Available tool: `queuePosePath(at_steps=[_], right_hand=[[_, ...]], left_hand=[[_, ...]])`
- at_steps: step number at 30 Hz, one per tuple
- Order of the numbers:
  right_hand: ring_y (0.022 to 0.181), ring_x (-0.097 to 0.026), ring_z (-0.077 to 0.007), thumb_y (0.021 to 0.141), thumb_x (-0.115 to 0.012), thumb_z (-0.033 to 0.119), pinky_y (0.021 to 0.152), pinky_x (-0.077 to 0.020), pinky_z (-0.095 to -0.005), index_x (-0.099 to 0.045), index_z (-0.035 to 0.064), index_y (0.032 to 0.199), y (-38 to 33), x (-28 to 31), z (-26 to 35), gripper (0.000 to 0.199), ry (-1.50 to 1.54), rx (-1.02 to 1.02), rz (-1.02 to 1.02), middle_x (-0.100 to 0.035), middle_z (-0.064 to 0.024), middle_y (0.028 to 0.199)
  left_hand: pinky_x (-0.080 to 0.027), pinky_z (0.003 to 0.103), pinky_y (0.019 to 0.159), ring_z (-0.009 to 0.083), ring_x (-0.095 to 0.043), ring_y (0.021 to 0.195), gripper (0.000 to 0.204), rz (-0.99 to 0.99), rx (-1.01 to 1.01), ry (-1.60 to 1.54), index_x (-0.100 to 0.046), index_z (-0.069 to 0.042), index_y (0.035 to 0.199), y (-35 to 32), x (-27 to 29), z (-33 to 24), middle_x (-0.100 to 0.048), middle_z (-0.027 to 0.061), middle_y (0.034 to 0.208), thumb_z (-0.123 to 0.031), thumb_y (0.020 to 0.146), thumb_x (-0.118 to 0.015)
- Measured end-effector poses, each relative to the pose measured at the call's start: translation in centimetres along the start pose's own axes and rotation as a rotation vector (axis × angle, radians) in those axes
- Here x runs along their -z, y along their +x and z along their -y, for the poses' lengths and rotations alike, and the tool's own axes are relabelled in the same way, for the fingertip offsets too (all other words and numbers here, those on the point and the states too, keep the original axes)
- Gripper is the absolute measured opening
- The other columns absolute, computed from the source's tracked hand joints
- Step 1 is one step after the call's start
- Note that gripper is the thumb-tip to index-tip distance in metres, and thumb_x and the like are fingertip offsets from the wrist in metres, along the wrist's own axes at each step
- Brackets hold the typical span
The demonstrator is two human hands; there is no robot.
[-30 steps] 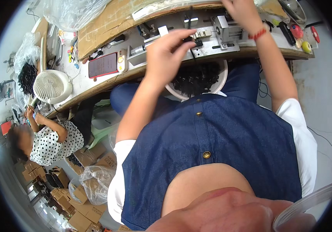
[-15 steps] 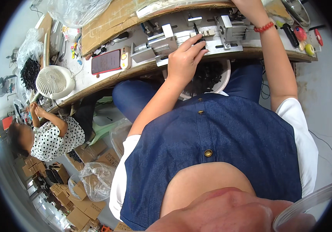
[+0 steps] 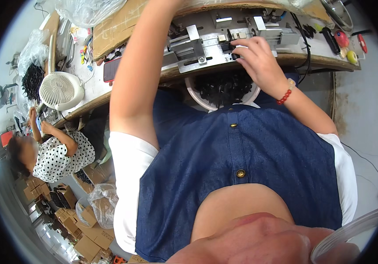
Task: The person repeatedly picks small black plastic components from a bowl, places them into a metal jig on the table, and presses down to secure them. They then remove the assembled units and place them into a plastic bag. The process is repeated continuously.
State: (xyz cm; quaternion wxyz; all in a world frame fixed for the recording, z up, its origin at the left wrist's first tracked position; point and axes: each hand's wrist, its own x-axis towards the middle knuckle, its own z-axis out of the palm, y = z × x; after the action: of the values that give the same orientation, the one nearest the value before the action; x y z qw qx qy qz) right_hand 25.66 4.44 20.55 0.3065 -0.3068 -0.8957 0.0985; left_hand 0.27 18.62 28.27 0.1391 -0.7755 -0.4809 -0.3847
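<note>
Small black part (image 3: 233, 48) sits on the grey metal fixture (image 3: 211, 44), near its middle track, at the front edge of the counter (image 3: 312, 59). Right hand (image 3: 259, 59) is on it: fingertips (image 3: 238, 53) closed together and pinched on the black part, wrist bent down over the counter lip, red bead bracelet (image 3: 284, 94) on the wrist.

Left hand: not visible. Left forearm (image 3: 140, 66) runs up and out past the top of the frame, so I cannot tell whether that hand is apart, together or holding anything.

Fixture detail: flat plates, an upright bracket (image 3: 194, 37) to the left of the pinch point, block-shaped clamps further right. A black cable (image 3: 305, 48) drops over the counter edge just right of the right hand.

Just below the counter edge, in the lap: round white basket (image 3: 198, 92) full of small black parts (image 3: 224, 86), same look as the one on the fixture.

Judgement: the step in hand is seating one black part into the fixture slot. The next move calls for fine alignment by the fingertips before releasing, then a clean withdrawal so the part is not dragged off.

Outward: red phone (image 3: 111, 69) flat on the counter at left; white desk fan (image 3: 59, 90) beyond it; red and yellow small tools (image 3: 346, 46) at far right. A second person in a dotted top (image 3: 59, 160) works at lower left, with cardboard boxes (image 3: 83, 242) on the floor.
</note>
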Motion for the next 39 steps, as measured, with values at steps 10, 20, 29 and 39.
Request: queuePosePath(at_steps=[10,20,29,39], right_hand=[[0.111,-0.057,-0.0317,0.087,-0.071,0.011,0.099,-0.0488,-0.0416,-0.066,0.0037,0.109,0.7,-1.0,-1.6,0.024,-0.151,0.083,0.027,-0.065,-0.0085,0.128],[0.099,-0.061,-0.0364,0.086,-0.073,0.015,0.088,-0.0489,-0.0475,-0.074,0.0024,0.093,11.9,7.0,-15.7,0.014,-0.403,-0.106,-0.411,-0.067,-0.0173,0.096],[0.09,-0.07,-0.0334,0.088,-0.072,0.022,0.088,-0.0513,-0.0465,-0.076,0.0034,0.099,14.0,6.2,-12.7,0.022,-0.435,-0.221,-0.187,-0.074,-0.0151,0.086],[0.091,-0.071,-0.0238,0.092,-0.072,0.017,0.083,-0.0544,-0.0335,-0.071,-0.0003,0.112,11.2,8.9,-4.3,0.026,-0.034,-0.061,-0.304,-0.073,-0.0164,0.102]], left_hand=[[-0.055,0.045,0.084,0.0351,-0.07,0.095,0.017,0.328,0.195,-0.107,-0.075,-0.004,0.1,1.7,-1.4,0.7,-0.074,0.0188,0.102,-0.014,0.086,-0.073],[-0.057,0.04,0.089,0.0268,-0.071,0.104,0.056,0.204,0.623,-0.838,-0.061,-0.002,0.133,-4.5,4.0,-4.7,-0.073,0.0178,0.117,-0.016,0.083,-0.082],[-0.054,0.026,0.059,0.0121,-0.064,0.072,0.031,0.164,0.308,-0.547,-0.08,-0.014,0.11,-16.1,2.2,-12.2,-0.062,0.0037,0.108,-0.002,0.081,-0.082],[-0.061,0.037,0.083,0.0284,-0.074,0.102,0.023,0.211,0.309,-0.466,-0.076,-0.012,0.113,-17.4,-0.5,-11.9,-0.071,0.0058,0.129,-0.01,0.09,-0.074]])
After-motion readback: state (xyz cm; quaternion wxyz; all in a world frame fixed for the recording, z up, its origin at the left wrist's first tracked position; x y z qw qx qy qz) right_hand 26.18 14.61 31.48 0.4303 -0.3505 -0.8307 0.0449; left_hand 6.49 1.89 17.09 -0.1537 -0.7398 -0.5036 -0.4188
